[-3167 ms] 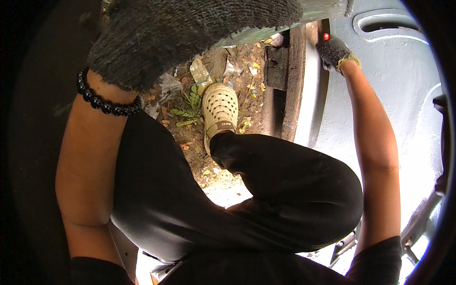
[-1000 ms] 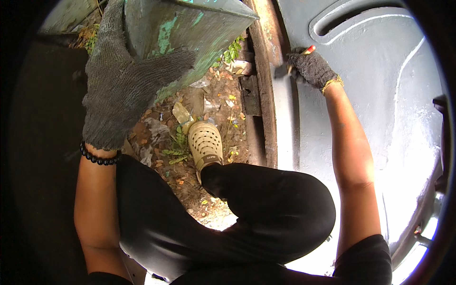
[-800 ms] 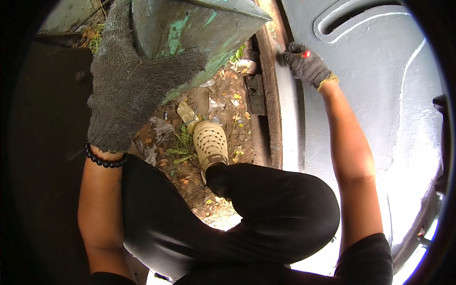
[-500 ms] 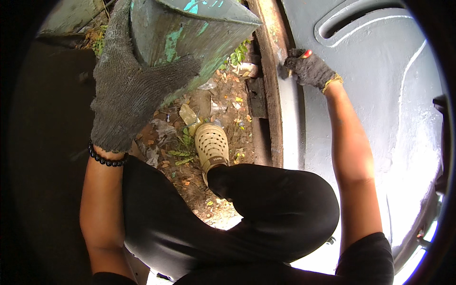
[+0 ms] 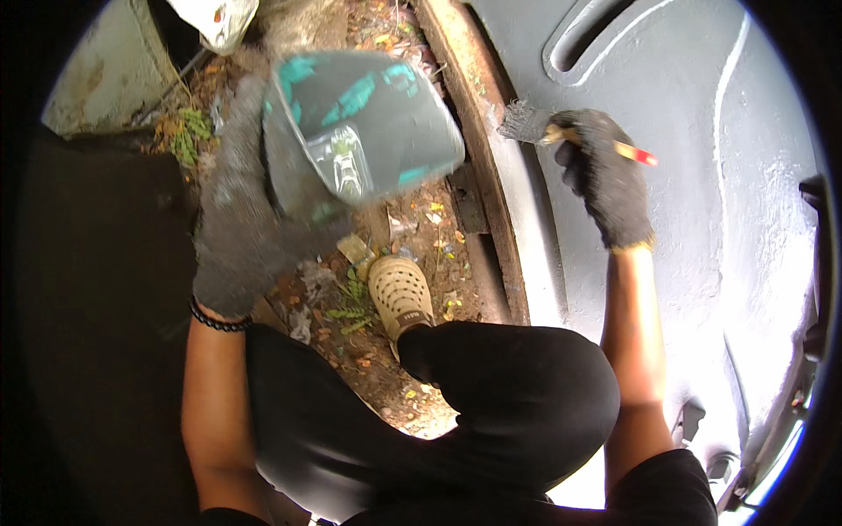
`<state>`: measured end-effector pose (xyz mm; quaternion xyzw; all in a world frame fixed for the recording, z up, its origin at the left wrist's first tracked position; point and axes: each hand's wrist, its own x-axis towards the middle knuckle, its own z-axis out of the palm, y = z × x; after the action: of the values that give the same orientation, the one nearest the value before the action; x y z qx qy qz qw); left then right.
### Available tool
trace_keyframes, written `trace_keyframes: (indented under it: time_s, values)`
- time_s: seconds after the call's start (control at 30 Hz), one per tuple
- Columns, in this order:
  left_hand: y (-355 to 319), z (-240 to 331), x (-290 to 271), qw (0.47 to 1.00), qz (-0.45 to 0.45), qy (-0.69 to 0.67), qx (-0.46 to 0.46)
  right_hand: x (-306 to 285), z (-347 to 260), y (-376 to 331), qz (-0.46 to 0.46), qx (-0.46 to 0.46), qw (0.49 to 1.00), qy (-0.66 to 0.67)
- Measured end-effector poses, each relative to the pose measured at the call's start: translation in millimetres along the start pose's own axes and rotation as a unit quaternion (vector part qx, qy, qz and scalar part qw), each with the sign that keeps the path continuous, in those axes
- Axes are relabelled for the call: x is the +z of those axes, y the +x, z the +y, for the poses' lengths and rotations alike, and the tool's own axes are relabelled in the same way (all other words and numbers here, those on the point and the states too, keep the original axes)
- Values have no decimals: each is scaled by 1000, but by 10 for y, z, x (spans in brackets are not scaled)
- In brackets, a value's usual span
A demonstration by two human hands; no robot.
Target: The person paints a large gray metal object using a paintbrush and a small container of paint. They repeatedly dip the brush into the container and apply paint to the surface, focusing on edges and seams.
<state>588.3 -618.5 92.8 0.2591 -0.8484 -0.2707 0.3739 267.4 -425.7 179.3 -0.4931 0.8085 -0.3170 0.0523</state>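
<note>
My left hand (image 5: 250,210), in a dark grey knit glove, grips a cut-open plastic container (image 5: 351,101) by its outer side. Turquoise patches mark its grey-coated inside, and glossy wet grey paint (image 5: 346,167) pools near the lower left. In my right gloved hand (image 5: 610,180) is a paintbrush (image 5: 526,123), its pale wooden handle ending in red. The grey-caked bristles point left, over the edge of a large grey-painted panel (image 5: 667,228). Whether they touch the surface cannot be told.
A brown weathered strip (image 5: 482,131) runs along the panel's left edge. A curved slot (image 5: 596,39) opens near the panel's top. My beige clog (image 5: 402,294) stands on littered soil with leaves and plastic scraps. A white object (image 5: 217,22) lies at the upper left.
The container has come lower and tipped so its inside shows. My right hand has moved lower and slightly right, and the brush now points left, its handle visible.
</note>
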Motion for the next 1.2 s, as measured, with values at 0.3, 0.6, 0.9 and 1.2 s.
trace_keyframes:
  time_s: [0.3, 0.6, 0.9, 1.2]
  values:
    - [-22, 169, 15, 988, -87, 51, 117, -139, -976, -77, -258, 115, 922, 264]
    - [-6, 259, 5, 987, -58, 59, 141, 530, -710, 33, -204, -197, 948, -145]
    - [4, 180, 3, 997, -75, 5, 27, 200, -307, -200, -127, 253, 803, 524]
    - [270, 232, 588, 980, -72, -170, -75, 44, 160, -689, 23, 264, 590, 763]
